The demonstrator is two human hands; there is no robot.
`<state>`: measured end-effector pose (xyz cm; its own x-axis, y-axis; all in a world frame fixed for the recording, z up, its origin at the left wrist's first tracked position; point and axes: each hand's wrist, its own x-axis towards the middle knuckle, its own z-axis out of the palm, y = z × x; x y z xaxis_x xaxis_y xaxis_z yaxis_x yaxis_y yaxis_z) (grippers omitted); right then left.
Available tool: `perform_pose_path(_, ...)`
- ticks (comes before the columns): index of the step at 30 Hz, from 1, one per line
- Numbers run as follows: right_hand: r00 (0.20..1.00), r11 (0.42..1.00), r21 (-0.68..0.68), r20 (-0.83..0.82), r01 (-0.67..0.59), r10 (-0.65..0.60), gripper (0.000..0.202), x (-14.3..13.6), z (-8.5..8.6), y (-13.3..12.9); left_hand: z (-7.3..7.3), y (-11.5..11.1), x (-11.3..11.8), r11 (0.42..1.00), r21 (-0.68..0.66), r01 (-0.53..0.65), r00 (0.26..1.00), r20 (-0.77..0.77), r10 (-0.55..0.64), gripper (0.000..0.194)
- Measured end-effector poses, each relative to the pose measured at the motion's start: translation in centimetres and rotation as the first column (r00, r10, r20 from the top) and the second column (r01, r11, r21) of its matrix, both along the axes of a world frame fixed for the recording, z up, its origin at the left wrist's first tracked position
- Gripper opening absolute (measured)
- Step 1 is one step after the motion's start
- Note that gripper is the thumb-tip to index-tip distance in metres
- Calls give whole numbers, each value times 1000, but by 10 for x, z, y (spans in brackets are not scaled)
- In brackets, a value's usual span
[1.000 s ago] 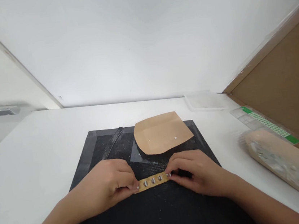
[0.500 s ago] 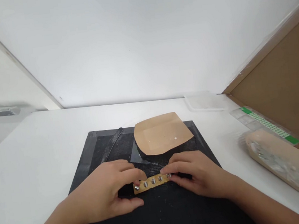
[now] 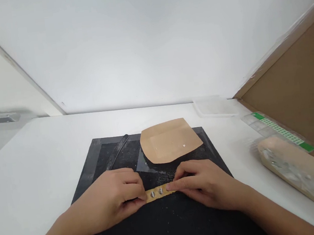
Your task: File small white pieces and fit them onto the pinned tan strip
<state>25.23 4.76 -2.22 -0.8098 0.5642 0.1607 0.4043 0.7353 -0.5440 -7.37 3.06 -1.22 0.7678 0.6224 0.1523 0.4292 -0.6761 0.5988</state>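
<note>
A narrow yellowish strip (image 3: pixel 156 196) with round metal pieces on it lies low over the black mat (image 3: pixel 170 226). Two of the metal pieces show between my hands. My left hand (image 3: pixel 120 192) pinches the strip's left end, thumb and fingers closed and covering that end. On the right end, my right hand (image 3: pixel 202 182) has its thumb and fingers closed, with a fingertip resting on the strip's upper face. Just beyond the hands, a tan sheet (image 3: pixel 168 141) with a small white speck lies on the mat's far part.
A thin dark curved strip (image 3: pixel 117 152) lies at the mat's far left. On the white table (image 3: pixel 25 187) are a shallow clear tray (image 3: pixel 215 107) at the back, a clear case with a green label (image 3: pixel 283 130), and a tan container (image 3: pixel 301 176) holding clear packets at right.
My left fingers and thumb have closed on the strip's left end. My right fingertips have slid left along the strip, covering more metal pieces.
</note>
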Motion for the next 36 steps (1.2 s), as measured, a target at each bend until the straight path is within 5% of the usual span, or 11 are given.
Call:
perform_pose_path(22,999,999,-8,-20,43,-43,38,-1,-1,-1,12,0,-5,990,-141,-29,999,-39,23,16)
perform_pose_path(27,998,998,50,-36,47,-46,43,-1,4,-2,15,-1,3,974,-162,-160,974,136,183,15)
perform_pose_path(32,961,982,93,-243,163,-136,44,-10,13,-10,8,-13,32,909,-274,-314,852,342,397,14)
perform_pose_path(36,948,991,37,-297,128,-112,46,-28,11,-23,2,-27,53,875,-357,-326,758,455,468,12)
